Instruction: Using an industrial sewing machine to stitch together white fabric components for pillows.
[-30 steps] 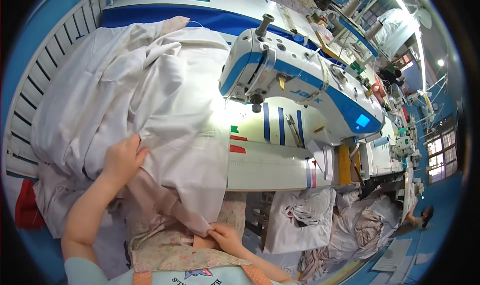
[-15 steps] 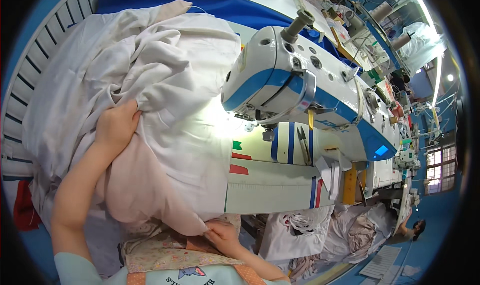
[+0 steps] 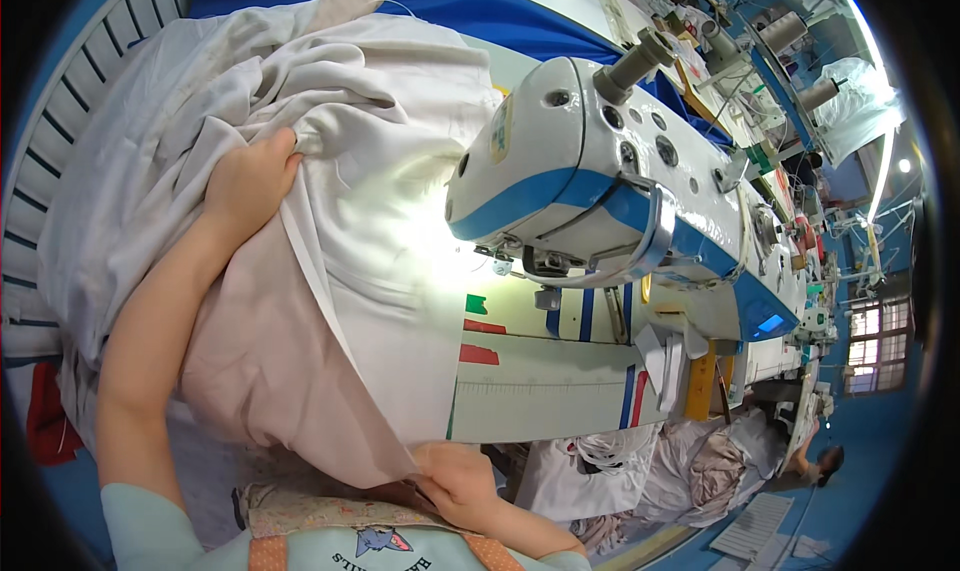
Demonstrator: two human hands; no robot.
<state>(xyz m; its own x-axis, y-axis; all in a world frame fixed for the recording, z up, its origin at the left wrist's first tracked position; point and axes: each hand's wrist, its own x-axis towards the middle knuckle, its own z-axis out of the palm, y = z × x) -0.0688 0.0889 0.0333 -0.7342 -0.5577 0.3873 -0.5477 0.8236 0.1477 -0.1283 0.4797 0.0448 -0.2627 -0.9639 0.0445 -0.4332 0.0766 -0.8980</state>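
A large pale fabric (image 3: 390, 261) lies in heavy folds over the left of the sewing table. My left hand (image 3: 252, 183) is closed on a gathered fold of it, left of the sewing machine (image 3: 570, 161). Down by the table's front edge, my right hand (image 3: 458, 479) pinches a corner of the same fabric. Between the hands one edge runs taut on a slant, with a pinkish layer turned back toward me. The machine's lamp lights the cloth beside the needle area, and the needle itself I cannot make out.
Small scissors (image 3: 614, 313) lie beneath the machine arm. A ruler strip (image 3: 545, 391) runs along the table front. White paper pieces (image 3: 660, 361) sit by a yellow block (image 3: 701, 381). More cloth (image 3: 700, 471) is heaped at lower right, and a person (image 3: 815, 461) sits farther off.
My left hand has moved up and away with its fold, and the edge between my hands has straightened. My right hand has shifted slightly right. The view has tilted a little.
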